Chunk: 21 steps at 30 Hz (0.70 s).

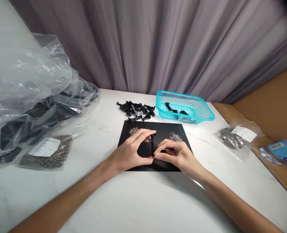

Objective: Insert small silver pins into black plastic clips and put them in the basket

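Note:
My left hand [135, 149] grips a narrow black plastic part [152, 144] by its two ends, between thumb and fingers, so that it stands lengthwise above the black mat [143, 165]. My right hand [174, 153] is closed in a pinch at the part's lower end. A thin, light metal piece [164, 149] shows between its fingers; its exact kind is too small to make out. On the mat lie two heaps of small metal pieces, the left heap [134, 130] beyond my left hand and the right heap [175, 137] beyond my right.
Behind the mat is a pile of black plastic parts [136, 110]. A turquoise basket [207, 111] beside it holds several black parts. Large clear bags [48, 81] and a labelled bag of metal pieces [46, 152] lie left. Another labelled bag [235, 137] and a cardboard box [274, 94] are right.

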### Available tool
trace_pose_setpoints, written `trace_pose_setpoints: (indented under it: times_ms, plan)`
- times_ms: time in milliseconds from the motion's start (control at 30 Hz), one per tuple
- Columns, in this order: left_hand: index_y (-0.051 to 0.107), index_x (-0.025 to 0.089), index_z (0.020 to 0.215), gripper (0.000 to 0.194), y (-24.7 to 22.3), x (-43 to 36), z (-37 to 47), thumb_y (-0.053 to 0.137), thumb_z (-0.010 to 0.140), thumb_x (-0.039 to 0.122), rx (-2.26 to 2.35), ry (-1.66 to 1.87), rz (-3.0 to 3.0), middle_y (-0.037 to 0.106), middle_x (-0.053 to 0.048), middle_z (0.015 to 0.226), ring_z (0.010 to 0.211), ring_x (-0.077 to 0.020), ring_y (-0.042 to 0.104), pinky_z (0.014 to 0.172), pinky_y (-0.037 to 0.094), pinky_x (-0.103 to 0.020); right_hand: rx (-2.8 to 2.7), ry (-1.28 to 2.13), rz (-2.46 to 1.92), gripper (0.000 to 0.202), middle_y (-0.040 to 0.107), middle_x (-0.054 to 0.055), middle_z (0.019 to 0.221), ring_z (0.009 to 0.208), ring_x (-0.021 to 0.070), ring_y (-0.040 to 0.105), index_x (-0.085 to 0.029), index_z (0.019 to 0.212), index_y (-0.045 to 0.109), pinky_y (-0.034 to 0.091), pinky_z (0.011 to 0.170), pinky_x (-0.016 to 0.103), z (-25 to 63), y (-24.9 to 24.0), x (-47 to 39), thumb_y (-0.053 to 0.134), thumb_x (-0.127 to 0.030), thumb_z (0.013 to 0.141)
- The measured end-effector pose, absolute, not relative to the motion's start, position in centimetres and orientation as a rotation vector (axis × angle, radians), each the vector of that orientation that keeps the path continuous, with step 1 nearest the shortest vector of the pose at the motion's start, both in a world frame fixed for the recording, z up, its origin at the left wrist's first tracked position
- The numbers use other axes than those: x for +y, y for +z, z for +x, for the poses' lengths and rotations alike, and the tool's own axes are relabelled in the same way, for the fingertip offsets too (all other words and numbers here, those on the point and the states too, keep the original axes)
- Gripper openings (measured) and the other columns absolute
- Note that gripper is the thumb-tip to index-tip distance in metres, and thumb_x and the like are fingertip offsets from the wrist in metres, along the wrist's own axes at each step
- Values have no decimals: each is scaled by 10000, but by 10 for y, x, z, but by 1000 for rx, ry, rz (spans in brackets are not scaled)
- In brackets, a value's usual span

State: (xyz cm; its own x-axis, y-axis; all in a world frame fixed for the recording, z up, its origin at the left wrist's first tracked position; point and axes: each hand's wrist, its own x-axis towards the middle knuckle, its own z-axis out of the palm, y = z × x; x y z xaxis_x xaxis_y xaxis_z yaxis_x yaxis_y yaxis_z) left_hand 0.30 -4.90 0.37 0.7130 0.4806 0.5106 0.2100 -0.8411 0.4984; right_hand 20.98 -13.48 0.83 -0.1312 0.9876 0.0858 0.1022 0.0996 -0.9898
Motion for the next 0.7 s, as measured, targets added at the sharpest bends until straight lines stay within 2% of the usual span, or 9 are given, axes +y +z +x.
trace_pose_setpoints:
  times_ms: [200,467,700]
  plan:
    - [476,222,1414,741,3,-48,2,763,741,105,508,921,2558,608,-84,1291,1028,-210,669,973,593,-373,-1534,1161,-1158,131,690,29,954,910,178,642,-245,913,798,483,819,314,214,6,-134,780,-375,898]
    - [498,206,1403,711,2,-49,3,773,752,129,500,910,2568,612,-94,1273,1057,-228,660,980,590,-400,-1774,977,-1215,152,667,31,978,892,171,593,-242,960,762,433,739,296,217,12,-137,674,-362,987]
    - [489,215,1398,695,-1,-49,3,760,766,116,485,921,2595,632,-95,1254,1115,-255,652,1030,562,-445,-1796,973,-1249,206,676,42,983,872,185,593,-246,952,764,430,718,309,218,11,-135,684,-435,967]
